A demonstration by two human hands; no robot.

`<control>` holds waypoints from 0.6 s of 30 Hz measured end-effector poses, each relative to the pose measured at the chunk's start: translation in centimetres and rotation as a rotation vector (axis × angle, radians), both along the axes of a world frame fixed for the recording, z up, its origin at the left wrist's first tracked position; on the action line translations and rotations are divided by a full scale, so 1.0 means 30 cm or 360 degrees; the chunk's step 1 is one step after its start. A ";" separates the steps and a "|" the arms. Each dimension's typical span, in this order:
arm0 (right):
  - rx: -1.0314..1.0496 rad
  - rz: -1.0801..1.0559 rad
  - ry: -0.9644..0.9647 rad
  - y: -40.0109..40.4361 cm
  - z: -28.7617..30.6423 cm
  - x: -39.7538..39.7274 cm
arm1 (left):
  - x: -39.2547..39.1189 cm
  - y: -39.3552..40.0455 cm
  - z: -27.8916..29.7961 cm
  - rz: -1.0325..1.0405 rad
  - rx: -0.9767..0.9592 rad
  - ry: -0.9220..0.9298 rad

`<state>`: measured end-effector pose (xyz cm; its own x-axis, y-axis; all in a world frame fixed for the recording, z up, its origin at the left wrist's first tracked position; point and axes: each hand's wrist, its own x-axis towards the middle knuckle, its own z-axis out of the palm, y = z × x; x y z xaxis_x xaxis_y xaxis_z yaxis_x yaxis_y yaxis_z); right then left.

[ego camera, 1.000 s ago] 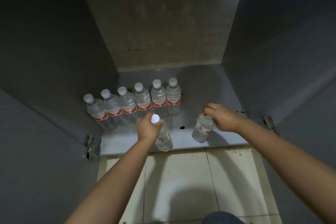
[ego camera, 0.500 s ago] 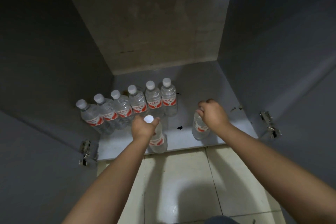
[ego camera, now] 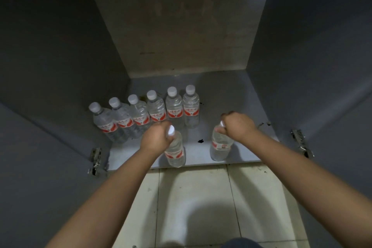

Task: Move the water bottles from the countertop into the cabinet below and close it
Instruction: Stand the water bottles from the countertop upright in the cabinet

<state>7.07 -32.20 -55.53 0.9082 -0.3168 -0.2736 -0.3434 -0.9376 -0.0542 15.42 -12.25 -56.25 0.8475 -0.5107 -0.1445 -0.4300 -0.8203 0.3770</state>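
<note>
Head view — both hands (ego camera: 156, 137) grip bottles (ego camera: 174, 152).

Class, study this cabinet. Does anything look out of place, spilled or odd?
A small dark blot lies on the cabinet floor between the two held bottles; what it is cannot be told. Otherwise the row of six bottles stands upright.

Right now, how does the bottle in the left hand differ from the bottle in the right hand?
The left-hand bottle stands just in front of the row of six bottles, its white cap showing beside the left hand. The right-hand bottle stands apart, its cap mostly covered by the right hand. Both are clear, red-labelled and gripped at the neck.
</note>
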 end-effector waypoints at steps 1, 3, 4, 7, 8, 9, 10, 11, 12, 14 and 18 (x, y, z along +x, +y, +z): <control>0.0014 0.0053 -0.0009 0.004 -0.003 0.005 | 0.003 -0.002 -0.002 -0.0008 0.0036 -0.0019; 0.0111 0.0213 0.0033 -0.006 -0.007 0.013 | 0.001 -0.008 -0.013 0.0076 0.0060 -0.0039; 0.0167 0.0288 0.0057 -0.015 -0.003 0.016 | -0.003 -0.009 -0.022 0.0179 0.0022 -0.0031; 0.0296 0.0411 0.0095 -0.033 0.018 0.017 | -0.015 -0.011 -0.046 0.0473 -0.0094 0.0016; 0.0300 0.0416 0.0094 -0.033 0.022 0.015 | -0.013 -0.012 -0.048 0.0522 -0.0094 0.0025; 0.0285 0.0391 0.0087 -0.032 0.022 0.011 | -0.010 -0.010 -0.047 0.0527 -0.0077 0.0031; 0.0253 0.0337 0.0078 -0.027 0.021 0.008 | -0.006 -0.007 -0.044 0.0470 -0.0052 0.0026; 0.0212 0.0252 0.0074 -0.021 0.018 0.005 | 0.000 -0.001 -0.040 0.0351 -0.0032 0.0013; 0.0164 0.0168 0.0073 -0.014 0.013 0.004 | 0.007 0.008 -0.037 0.0189 -0.0013 0.0010; 0.0095 0.0098 0.0062 0.008 0.002 0.007 | 0.025 0.039 -0.028 -0.0154 0.0028 0.0049; 0.0094 0.0069 0.0068 0.025 0.001 0.025 | 0.063 0.091 -0.016 -0.0480 0.0070 0.0126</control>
